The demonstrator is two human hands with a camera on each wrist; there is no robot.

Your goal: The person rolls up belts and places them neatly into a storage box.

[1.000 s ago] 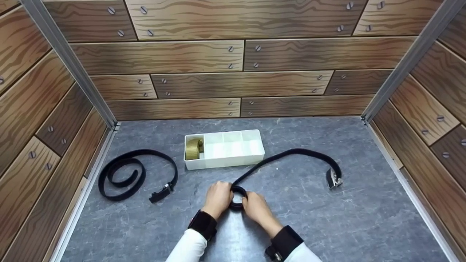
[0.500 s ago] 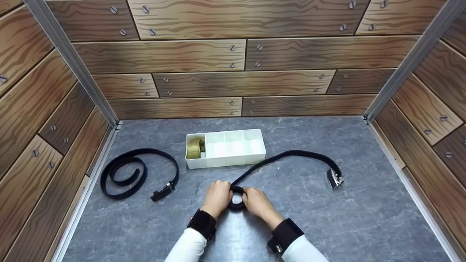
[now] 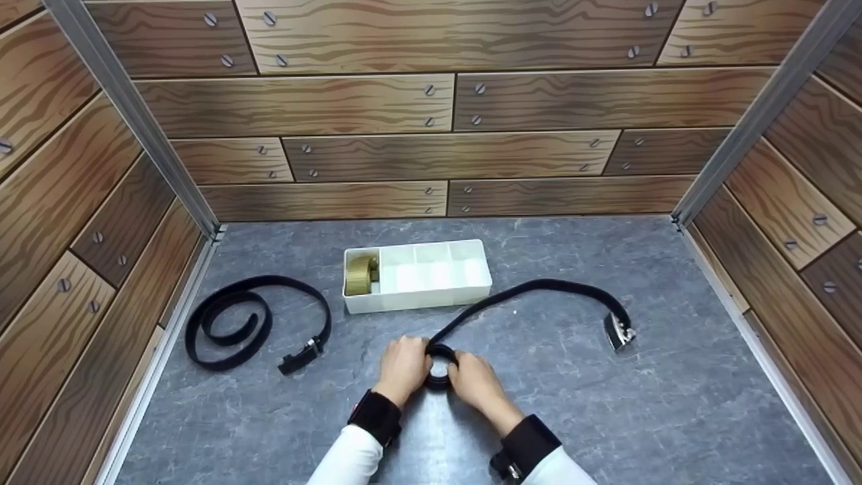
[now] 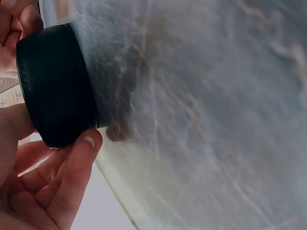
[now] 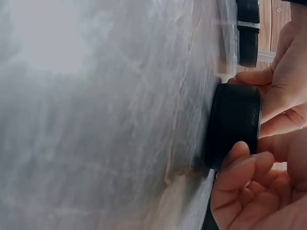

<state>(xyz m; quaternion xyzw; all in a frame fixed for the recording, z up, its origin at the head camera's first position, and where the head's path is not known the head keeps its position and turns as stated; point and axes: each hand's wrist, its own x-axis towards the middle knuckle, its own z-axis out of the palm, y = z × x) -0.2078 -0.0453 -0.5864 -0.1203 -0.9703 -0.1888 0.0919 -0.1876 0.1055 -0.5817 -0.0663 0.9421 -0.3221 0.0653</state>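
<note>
In the head view a black belt (image 3: 532, 283) lies on the grey surface, its near end wound into a small upright-edged coil (image 3: 438, 384). My left hand (image 3: 403, 367) grips the coil's left side, where the free strap leads off. The right side is held by my right hand (image 3: 475, 385). Up close, the coil (image 4: 57, 86) shows its smooth outer face in the left wrist view, with thumb and fingers at its edges. Fingertips of the right hand touch the coil (image 5: 235, 127) in the right wrist view. At the strap's far end sits a silver buckle (image 3: 617, 331).
A second black belt (image 3: 202, 316) lies loosely curled at the left, with its buckle (image 3: 300, 356) toward the middle. Behind the hands stands a white divided tray (image 3: 417, 302), a rolled golden-brown belt (image 3: 358, 276) in its leftmost compartment. Wood-patterned walls (image 3: 444, 155) enclose the surface.
Both hands stay around the coil. The right hand shifts slightly inward, then slightly back out, and the coil's opening looks a little wider now. The strap and buckle hardly move.
</note>
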